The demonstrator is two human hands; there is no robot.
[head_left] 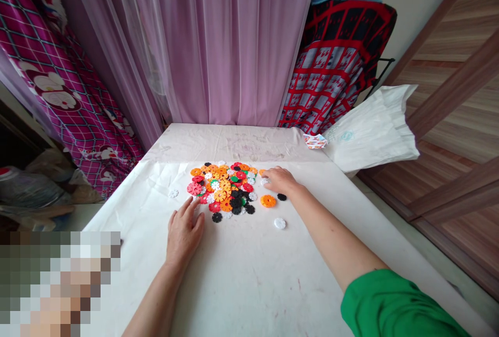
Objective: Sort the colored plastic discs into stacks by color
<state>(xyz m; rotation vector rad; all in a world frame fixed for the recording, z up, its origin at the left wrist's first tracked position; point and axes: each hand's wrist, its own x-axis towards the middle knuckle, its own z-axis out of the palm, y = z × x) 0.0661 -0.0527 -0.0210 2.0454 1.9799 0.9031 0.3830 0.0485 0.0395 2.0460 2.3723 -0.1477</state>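
Note:
A heap of notched plastic snowflake discs (pixel 222 186) in orange, red, black, white and green lies on the white-covered table. My left hand (pixel 185 230) rests at the heap's near left edge, fingers apart and fingertips beside a red disc (pixel 194 188). On the heap's right side, my right hand (pixel 279 180) has its fingers stretched toward the discs, over a white disc (pixel 264 182); its palm side is hidden. Just below that hand lie an orange stack of discs (pixel 268 201) and a black disc (pixel 281 197). Closer to me sits a white stack (pixel 279 223).
A lone white disc (pixel 173 193) lies left of the heap. At the far right table corner are a small patterned paper box (pixel 315 141) and a white bag (pixel 374 131). Purple curtains (pixel 241 46) hang behind the table. A wooden cabinet (pixel 460 129) stands at right.

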